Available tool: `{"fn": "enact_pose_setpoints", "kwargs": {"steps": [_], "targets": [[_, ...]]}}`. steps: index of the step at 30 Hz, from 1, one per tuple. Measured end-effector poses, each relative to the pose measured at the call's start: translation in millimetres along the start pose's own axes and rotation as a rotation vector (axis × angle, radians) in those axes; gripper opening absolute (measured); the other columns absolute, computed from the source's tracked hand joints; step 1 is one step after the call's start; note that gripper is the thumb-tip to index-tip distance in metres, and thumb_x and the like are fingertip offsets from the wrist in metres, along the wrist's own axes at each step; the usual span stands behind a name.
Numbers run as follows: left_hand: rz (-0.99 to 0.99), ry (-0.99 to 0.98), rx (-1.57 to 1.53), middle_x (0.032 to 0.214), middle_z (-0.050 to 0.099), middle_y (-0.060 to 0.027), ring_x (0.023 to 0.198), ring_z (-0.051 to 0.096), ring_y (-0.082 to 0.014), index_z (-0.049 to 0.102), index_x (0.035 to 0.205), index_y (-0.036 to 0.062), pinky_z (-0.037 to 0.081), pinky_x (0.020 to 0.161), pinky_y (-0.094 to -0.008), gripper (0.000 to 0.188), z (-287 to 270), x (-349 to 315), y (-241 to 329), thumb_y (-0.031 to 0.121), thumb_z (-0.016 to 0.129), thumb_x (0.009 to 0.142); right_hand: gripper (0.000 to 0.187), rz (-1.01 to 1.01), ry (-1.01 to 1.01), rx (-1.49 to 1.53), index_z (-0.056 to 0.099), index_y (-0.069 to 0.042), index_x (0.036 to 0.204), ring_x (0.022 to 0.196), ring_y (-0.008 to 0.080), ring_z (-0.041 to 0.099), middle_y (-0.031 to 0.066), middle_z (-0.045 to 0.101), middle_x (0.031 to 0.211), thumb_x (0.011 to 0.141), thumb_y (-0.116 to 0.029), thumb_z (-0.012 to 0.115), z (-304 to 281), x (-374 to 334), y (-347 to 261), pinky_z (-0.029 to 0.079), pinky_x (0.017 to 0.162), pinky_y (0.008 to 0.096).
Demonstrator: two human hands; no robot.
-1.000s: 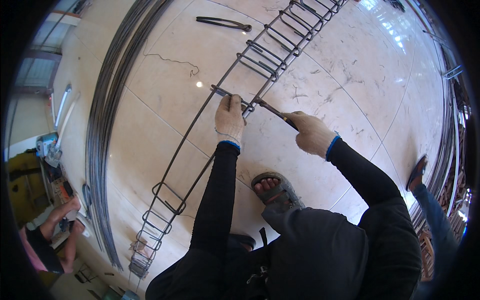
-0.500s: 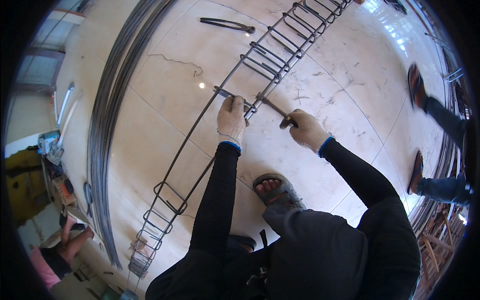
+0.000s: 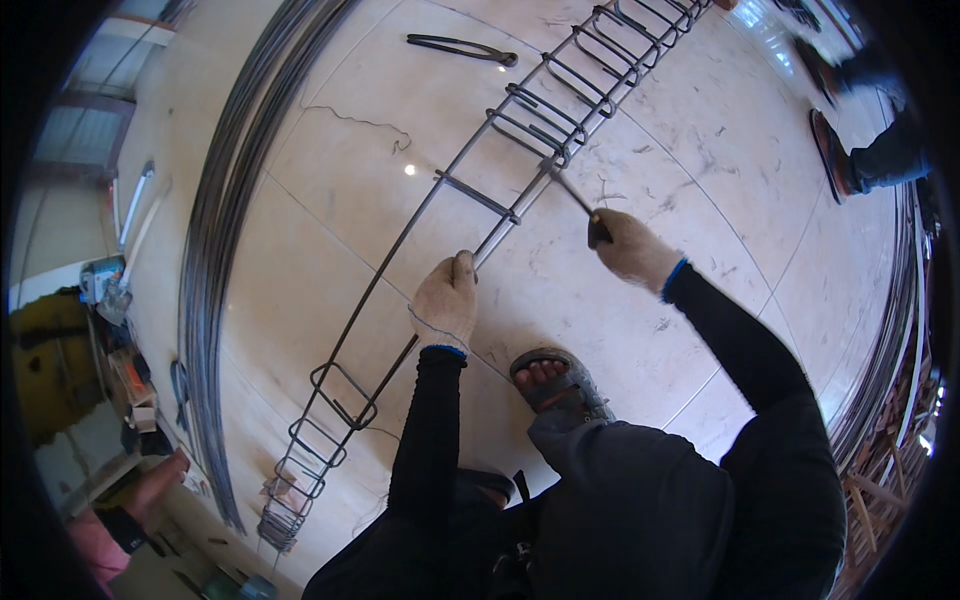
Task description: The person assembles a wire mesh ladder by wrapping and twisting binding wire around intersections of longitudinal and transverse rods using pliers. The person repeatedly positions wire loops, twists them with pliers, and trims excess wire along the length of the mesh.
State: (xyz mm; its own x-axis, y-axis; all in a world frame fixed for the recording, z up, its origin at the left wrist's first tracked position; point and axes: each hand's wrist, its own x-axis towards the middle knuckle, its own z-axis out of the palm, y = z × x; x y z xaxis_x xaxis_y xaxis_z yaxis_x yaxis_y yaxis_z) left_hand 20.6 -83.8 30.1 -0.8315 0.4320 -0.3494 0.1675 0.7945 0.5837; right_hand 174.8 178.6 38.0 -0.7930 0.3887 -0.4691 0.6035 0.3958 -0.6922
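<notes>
A long cage of thin steel bars (image 3: 395,245) with square stirrups runs diagonally across the floor. My left hand (image 3: 444,302), in a white knit glove, closes around the cage's right-hand bar, below a lone stirrup (image 3: 478,197). My gloved right hand (image 3: 632,246) grips the dark handle of a hammer (image 3: 572,188). The hammer's head is at the right-hand bar, beside a cluster of stirrups (image 3: 540,118). Whether it touches the steel I cannot tell. More stirrups (image 3: 342,394) hang on the cage's near end.
Pincers (image 3: 462,48) lie beyond the cage. A bundle of long steel rods (image 3: 208,260) curves along the left. My sandalled foot (image 3: 560,383) is right of the cage. Another person's feet (image 3: 838,150) are at the far right; someone else (image 3: 125,525) is at lower left.
My left hand has slid down along the cage, away from the lone stirrup. My right hand has moved the hammer up and right, towards the clustered stirrups. The person at right has stepped farther away.
</notes>
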Motion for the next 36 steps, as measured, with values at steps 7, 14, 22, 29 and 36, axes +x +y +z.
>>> {"fn": "enact_pose_setpoints", "kwargs": {"steps": [7, 14, 22, 29, 36], "targets": [[0.031, 0.033, 0.009, 0.087, 0.075, -0.0185, 0.087, 0.072, -0.0433, 0.075, 0.09, 0.0073, 0.054, 0.078, -0.0521, 0.058, -8.8, -3.0, 8.3, 0.054, 0.048, 0.111, 0.019, -0.099, -0.143, -0.087, 0.073, -0.003, 0.098, 0.095, 0.0373, 0.07, 0.0199, 0.073, 0.095, 0.086, -0.006, 0.059, -16.0, -3.0, -17.9, 0.055, 0.083, 0.0454], [0.043, 0.021, -0.022, 0.087, 0.075, -0.0191, 0.086, 0.072, -0.043, 0.074, 0.09, 0.0069, 0.053, 0.078, -0.0514, 0.056, -7.4, -0.9, 2.8, 0.052, 0.049, 0.111, 0.016, 0.029, -0.051, -0.035, 0.073, -0.002, 0.099, 0.088, 0.0336, 0.072, 0.0194, 0.074, 0.094, 0.088, -0.006, 0.062, -29.2, 3.1, -14.2, 0.057, 0.078, 0.0438], [0.003, -0.012, -0.055, 0.084, 0.074, -0.0184, 0.083, 0.071, -0.0411, 0.074, 0.089, 0.0066, 0.053, 0.077, -0.0492, 0.056, -2.5, -3.0, 0.8, 0.052, 0.051, 0.111, 0.017, -0.079, -0.221, -0.259, 0.071, -0.002, 0.101, 0.095, 0.0405, 0.071, 0.0227, 0.074, 0.098, 0.09, -0.011, 0.062, -50.9, 13.1, -24.6, 0.055, 0.085, 0.0481], [0.007, -0.002, -0.051, 0.085, 0.074, -0.0186, 0.085, 0.071, -0.0414, 0.074, 0.089, 0.0063, 0.053, 0.078, -0.05, 0.058, -5.7, -3.5, 1.9, 0.054, 0.049, 0.111, 0.015, 0.154, -0.315, -0.061, 0.071, -0.002, 0.098, 0.081, 0.0267, 0.069, 0.014, 0.072, 0.085, 0.089, -0.014, 0.066, -44.2, -0.2, -46.9, 0.056, 0.074, 0.0415], [-0.021, -0.033, -0.04, 0.086, 0.072, -0.0202, 0.087, 0.07, -0.0428, 0.072, 0.089, 0.0055, 0.052, 0.081, -0.0498, 0.063, -5.8, -3.0, 2.7, 0.059, 0.045, 0.11, 0.016, 0.076, -0.254, -0.182, 0.069, -0.001, 0.1, 0.083, 0.0322, 0.07, 0.0187, 0.071, 0.091, 0.089, -0.012, 0.065, -52.3, 8.9, -38.4, 0.056, 0.074, 0.0449]]}}
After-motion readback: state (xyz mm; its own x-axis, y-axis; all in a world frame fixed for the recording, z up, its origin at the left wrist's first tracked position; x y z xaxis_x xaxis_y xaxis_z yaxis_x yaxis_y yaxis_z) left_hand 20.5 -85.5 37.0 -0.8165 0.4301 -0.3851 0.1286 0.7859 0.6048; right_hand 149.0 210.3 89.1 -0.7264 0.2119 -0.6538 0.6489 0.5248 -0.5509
